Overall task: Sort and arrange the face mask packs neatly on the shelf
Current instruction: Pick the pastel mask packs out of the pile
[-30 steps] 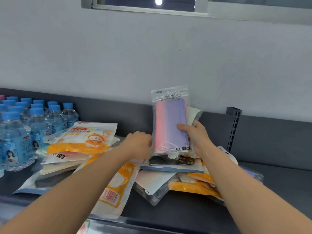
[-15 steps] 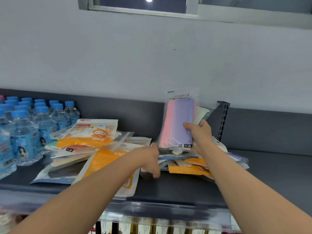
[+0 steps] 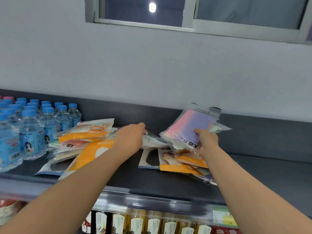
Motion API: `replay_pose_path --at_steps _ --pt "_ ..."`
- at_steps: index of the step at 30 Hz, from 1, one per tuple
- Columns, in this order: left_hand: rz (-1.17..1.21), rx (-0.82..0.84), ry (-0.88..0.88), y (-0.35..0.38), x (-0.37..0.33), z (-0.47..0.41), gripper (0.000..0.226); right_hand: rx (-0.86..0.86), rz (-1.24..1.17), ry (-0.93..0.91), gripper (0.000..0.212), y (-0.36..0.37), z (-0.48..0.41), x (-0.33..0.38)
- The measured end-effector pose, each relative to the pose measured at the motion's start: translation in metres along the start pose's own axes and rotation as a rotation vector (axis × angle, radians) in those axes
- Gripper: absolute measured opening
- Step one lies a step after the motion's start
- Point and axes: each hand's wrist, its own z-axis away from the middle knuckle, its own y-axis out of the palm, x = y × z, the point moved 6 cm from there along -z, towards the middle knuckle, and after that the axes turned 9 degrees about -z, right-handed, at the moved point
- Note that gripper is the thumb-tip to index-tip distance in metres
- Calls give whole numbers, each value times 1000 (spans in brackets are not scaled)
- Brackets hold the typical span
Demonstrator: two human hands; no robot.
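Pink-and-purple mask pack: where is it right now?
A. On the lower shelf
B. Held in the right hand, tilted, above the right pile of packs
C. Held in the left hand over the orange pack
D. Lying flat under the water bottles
B: the right hand grips the pink-and-purple mask pack at its lower edge, tilted above the right pile, while the left hand reaches into other packs.
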Motion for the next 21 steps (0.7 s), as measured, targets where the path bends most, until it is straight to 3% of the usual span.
replay_pose_path --at_steps 5,10,21 --pt "243 -63 -277 5 27 -3 17 37 -37 62 40 -10 -2 5" --pt "344 -56 -478 9 41 4 17 48 11 73 36 -20 -8 8" --pt "422 -111 -670 -5 51 27 21 118 23 137 28 -27 -8 -1"
